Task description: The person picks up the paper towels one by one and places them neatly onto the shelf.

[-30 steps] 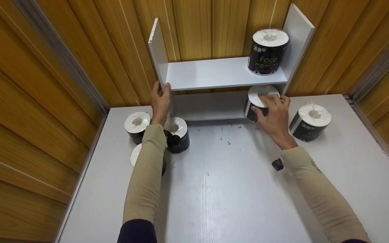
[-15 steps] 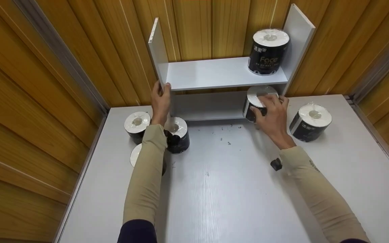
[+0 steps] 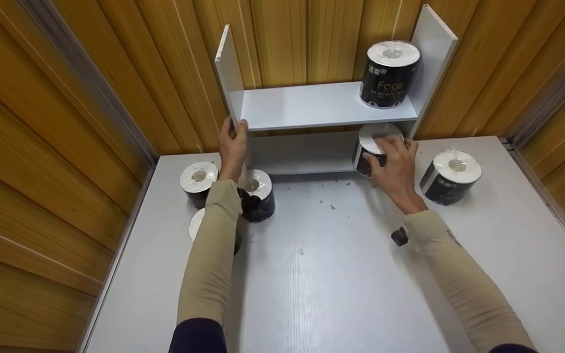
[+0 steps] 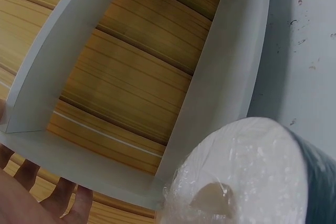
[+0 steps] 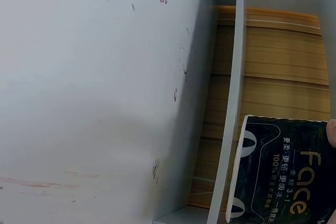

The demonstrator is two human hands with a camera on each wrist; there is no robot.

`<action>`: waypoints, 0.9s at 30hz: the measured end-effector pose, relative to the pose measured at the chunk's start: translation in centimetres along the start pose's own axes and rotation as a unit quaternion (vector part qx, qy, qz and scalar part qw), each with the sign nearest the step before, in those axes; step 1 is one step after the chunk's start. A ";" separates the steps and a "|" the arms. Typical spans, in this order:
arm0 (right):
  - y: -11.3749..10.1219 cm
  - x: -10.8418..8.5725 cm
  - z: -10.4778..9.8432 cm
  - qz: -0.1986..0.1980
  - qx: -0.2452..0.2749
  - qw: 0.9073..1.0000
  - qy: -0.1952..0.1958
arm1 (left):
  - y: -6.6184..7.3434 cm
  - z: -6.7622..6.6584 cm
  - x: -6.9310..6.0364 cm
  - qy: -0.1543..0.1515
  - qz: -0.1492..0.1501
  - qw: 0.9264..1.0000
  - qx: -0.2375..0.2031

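Note:
A white shelf unit (image 3: pixel 302 105) stands against the wooden wall at the back of the table. My left hand (image 3: pixel 233 149) grips its left side panel; in the left wrist view the fingers (image 4: pixel 58 200) lie behind the panel. At the right end of the lower board, my right hand (image 3: pixel 396 169) holds a toilet paper roll (image 3: pixel 368 142) in black wrapping, under the upper board. The right wrist view shows this roll's "Face" label (image 5: pixel 299 177), with a fingertip at its edge. Another black-wrapped roll (image 3: pixel 385 83) stands upright on the upper board, beside the right panel.
One toilet paper roll (image 3: pixel 451 176) stands on the table (image 3: pixel 312 284) right of the shelf. On the left are a roll (image 3: pixel 199 179) near the back, one (image 3: pixel 258 196) beside my left wrist and one (image 3: pixel 196 225) partly hidden by the sleeve. Dark specks mark the tabletop.
My right hand has shifted slightly left with the roll on the lower board. The left hand keeps its grip on the side panel, and the other rolls stay put.

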State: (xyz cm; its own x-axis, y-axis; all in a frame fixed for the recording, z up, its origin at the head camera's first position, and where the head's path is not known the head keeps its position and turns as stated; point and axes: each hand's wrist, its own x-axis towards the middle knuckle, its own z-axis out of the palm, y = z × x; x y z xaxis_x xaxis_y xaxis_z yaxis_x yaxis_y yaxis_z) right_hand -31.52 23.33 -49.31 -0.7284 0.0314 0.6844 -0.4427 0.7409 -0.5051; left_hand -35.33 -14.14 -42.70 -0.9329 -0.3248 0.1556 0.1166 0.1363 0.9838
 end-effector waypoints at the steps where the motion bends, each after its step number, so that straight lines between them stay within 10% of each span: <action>1: 0.0 0.0 0.0 0.001 0.000 1.000 -0.001 | 0.0 0.0 0.0 0.000 0.000 1.000 -0.001; 27: 0.0 0.2 0.7 0.001 -0.006 1.000 -0.012 | 0.0 -0.1 0.0 -0.008 -0.005 1.000 -0.001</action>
State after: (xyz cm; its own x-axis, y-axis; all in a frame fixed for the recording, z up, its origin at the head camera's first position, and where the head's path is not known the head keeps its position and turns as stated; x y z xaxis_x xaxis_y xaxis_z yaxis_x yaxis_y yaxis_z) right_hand -32.04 22.82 -49.55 -0.7419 0.0163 0.6703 -0.4353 0.7487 -0.5000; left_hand -35.31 -14.24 -42.73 -0.9392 -0.3114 0.1444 0.1077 0.1321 0.9854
